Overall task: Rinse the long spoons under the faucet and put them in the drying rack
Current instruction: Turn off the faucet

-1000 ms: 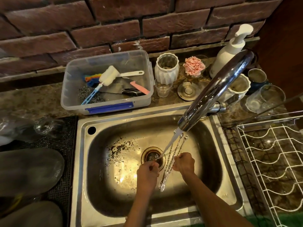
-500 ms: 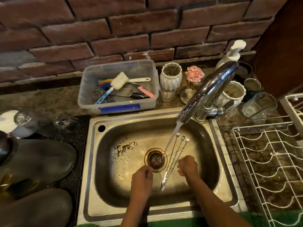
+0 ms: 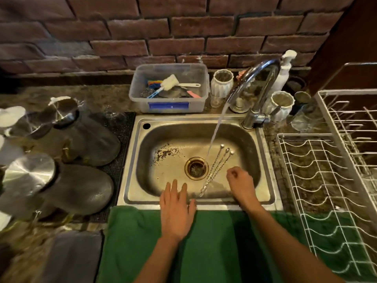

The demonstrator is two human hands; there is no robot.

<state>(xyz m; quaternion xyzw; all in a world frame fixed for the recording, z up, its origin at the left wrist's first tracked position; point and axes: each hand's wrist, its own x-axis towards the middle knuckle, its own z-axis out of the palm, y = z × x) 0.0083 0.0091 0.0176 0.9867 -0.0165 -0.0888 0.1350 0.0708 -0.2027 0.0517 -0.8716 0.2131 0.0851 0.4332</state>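
Note:
Three long metal spoons with twisted handles lie side by side on the floor of the steel sink, just right of the drain. Water runs from the chrome faucet and lands at the drain, left of the spoon bowls. My left hand hovers flat over the sink's front rim, fingers apart and empty. Inside the sink, my right hand sits to the right of the spoons with its fingers curled and nothing in it. The white wire drying rack stands to the right of the sink.
A clear plastic tub with brushes sits behind the sink. White ribbed cups, a soap dispenser and glasses stand by the faucet. Upturned metal vessels rest on a black mat at the left. A green towel covers the front counter.
Both hands have let go of the spoons, which now lie on the sink floor. My left hand drew back to the front rim and opened. The view has pulled back.

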